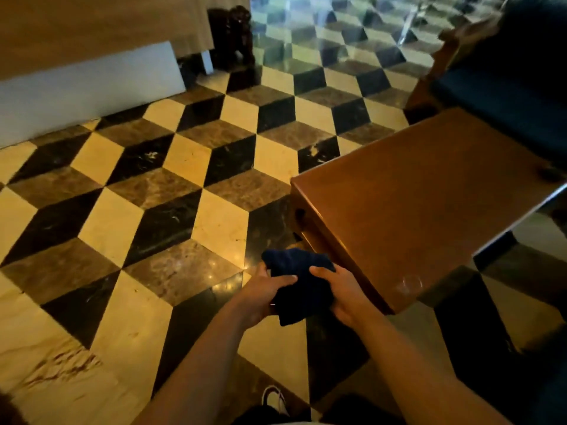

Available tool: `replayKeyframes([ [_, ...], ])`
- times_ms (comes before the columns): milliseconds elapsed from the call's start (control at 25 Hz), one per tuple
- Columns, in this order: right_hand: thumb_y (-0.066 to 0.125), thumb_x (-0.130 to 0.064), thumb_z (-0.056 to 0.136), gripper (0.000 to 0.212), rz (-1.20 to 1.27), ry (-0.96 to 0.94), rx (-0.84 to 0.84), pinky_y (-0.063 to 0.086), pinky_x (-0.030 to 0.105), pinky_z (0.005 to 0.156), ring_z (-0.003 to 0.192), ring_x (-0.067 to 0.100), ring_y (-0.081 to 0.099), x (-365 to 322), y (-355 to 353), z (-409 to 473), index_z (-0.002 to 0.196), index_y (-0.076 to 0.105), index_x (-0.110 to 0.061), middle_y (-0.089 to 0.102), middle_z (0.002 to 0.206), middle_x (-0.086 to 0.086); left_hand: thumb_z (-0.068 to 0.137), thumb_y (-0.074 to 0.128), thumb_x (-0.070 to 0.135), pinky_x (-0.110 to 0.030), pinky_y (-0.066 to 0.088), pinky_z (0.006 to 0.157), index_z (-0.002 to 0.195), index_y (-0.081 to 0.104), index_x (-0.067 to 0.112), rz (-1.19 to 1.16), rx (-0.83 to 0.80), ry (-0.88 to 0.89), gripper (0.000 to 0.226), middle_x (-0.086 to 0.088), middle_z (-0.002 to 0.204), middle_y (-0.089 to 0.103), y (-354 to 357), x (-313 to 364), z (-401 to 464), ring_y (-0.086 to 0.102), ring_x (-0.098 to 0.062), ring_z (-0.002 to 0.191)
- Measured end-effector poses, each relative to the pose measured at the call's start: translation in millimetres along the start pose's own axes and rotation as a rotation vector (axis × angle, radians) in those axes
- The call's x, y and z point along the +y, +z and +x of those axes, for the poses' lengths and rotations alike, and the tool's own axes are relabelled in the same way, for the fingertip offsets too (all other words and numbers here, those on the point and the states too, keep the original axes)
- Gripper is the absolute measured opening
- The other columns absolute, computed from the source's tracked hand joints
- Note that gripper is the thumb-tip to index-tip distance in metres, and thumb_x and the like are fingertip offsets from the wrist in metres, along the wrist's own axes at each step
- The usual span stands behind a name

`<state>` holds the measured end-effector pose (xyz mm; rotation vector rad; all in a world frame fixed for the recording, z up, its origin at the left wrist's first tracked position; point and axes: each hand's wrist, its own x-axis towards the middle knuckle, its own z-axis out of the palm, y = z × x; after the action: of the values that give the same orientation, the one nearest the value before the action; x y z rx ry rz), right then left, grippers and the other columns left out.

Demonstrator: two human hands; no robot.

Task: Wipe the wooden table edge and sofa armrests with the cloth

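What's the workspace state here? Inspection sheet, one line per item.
Surface: brown wooden table, top bare apart from a faint ring mark near the near corner.
Job's things: dark blue cloth, bunched, held in front of the table's near edge, not touching it; dark blue sofa with wooden armrest beyond the table.
Clutter: nothing seen.
Hands: left hand and right hand both grip the cloth.
Cables: nothing seen.
Surroundings: cube-pattern marble floor; dark carved wooden stand far back.
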<state>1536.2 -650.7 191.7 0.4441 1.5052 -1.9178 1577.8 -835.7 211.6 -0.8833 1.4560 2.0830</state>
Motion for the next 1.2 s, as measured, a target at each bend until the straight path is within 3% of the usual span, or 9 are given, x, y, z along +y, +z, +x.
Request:
replayKeyframes([
  [120, 0.071, -0.019, 0.094, 0.03, -0.014, -0.036, 0.042, 0.064, 0.039, 0.075, 0.101, 0.03, 0.076, -45.4, 47.6, 53.7, 0.124, 0.069, -0.014, 0.079, 0.112, 0.013, 0.089, 0.077, 0.019, -0.037, 0.062, 0.064, 0.133, 0.06, 0.01, -0.09, 0.1, 0.012, 0.048, -0.013, 0.12, 0.074, -32.8, 49.9, 31.8, 0.072, -0.034, 0.106],
  [240, 0.072, -0.017, 0.093, 0.028, 0.015, -0.063, 0.022, 0.063, 0.032, 0.066, 0.092, 0.025, 0.079, -89.3, 71.0, 118.4, 0.121, 0.07, -0.015, 0.081, 0.105, 0.009, 0.091, 0.074, 0.016, -0.039, 0.063, 0.063, 0.126, 0.067, 0.004, -0.238, 0.1, 0.024, 0.037, -0.019, 0.117, 0.077, -47.5, 105.0, 72.8, 0.073, -0.04, 0.106],
  [400, 0.072, -0.026, 0.091, 0.031, 0.117, -0.041, -0.089, 0.064, 0.036, 0.073, 0.101, 0.025, 0.077, -153.4, 84.8, 221.9, 0.122, 0.07, -0.019, 0.079, 0.113, 0.007, 0.09, 0.068, 0.002, -0.047, 0.064, 0.069, 0.131, 0.061, 0.018, -0.355, 0.129, 0.068, 0.044, -0.019, 0.126, 0.07, -62.2, 197.0, 143.2, 0.066, -0.043, 0.115],
  [520, 0.069, -0.025, 0.093, 0.031, 0.078, -0.006, -0.156, 0.06, 0.036, 0.084, 0.108, 0.024, 0.075, -202.0, 99.2, 302.8, 0.123, 0.07, -0.019, 0.078, 0.117, 0.006, 0.091, 0.064, -0.003, -0.055, 0.059, 0.088, 0.133, 0.059, 0.017, -0.299, 0.237, 0.093, 0.046, -0.017, 0.129, 0.067, -75.1, 267.1, 190.0, 0.064, -0.042, 0.117],
  [680, 0.066, -0.019, 0.096, 0.026, -0.016, 0.036, -0.215, 0.061, 0.033, 0.082, 0.104, 0.024, 0.076, -270.8, 134.5, 380.8, 0.12, 0.071, -0.011, 0.078, 0.116, 0.012, 0.092, 0.069, 0.01, -0.042, 0.055, 0.078, 0.127, 0.064, 0.009, -0.168, 0.378, 0.138, 0.035, -0.018, 0.124, 0.07, -93.1, 348.6, 243.0, 0.067, -0.033, 0.11],
  [880, 0.072, -0.02, 0.093, 0.017, -0.225, -0.08, -0.176, 0.062, 0.032, 0.088, 0.099, 0.017, 0.077, -352.0, 183.5, 479.7, 0.111, 0.074, -0.022, 0.081, 0.105, 0.0, 0.091, 0.073, 0.005, -0.041, 0.061, 0.087, 0.136, 0.056, 0.026, -0.111, 0.51, 0.305, 0.052, -0.008, 0.12, 0.071, -120.4, 449.6, 328.4, 0.071, -0.026, 0.106],
  [960, 0.075, -0.018, 0.092, 0.018, -0.307, -0.131, -0.151, 0.063, 0.031, 0.085, 0.1, 0.019, 0.077, -381.6, 202.8, 525.4, 0.109, 0.073, -0.024, 0.081, 0.105, 0.002, 0.09, 0.071, -0.004, -0.033, 0.062, 0.082, 0.137, 0.057, 0.036, -0.03, 0.466, 0.354, 0.063, -0.008, 0.125, 0.068, -142.3, 488.3, 370.5, 0.069, -0.026, 0.112],
  [1080, 0.08, -0.011, 0.087, 0.049, -0.382, -0.21, -0.119, 0.063, 0.041, 0.09, 0.105, 0.021, 0.075, -433.8, 226.4, 594.7, 0.127, 0.061, -0.033, 0.075, 0.117, 0.005, 0.08, 0.072, -0.015, -0.014, 0.057, 0.072, 0.129, 0.062, 0.039, 0.249, 0.391, 0.444, 0.073, -0.003, 0.134, 0.061, -177.6, 554.5, 445.2, 0.062, -0.016, 0.118],
  [1200, 0.081, -0.002, 0.084, 0.071, -0.517, -0.268, -0.168, 0.063, 0.03, 0.086, 0.107, 0.009, 0.072, -485.1, 238.9, 649.8, 0.132, 0.057, -0.049, 0.065, 0.126, -0.003, 0.077, 0.078, -0.007, -0.012, 0.05, 0.087, 0.14, 0.058, 0.027, 0.679, 0.309, 0.478, 0.074, -0.002, 0.139, 0.061, -192.1, 627.7, 516.4, 0.058, -0.018, 0.124],
])
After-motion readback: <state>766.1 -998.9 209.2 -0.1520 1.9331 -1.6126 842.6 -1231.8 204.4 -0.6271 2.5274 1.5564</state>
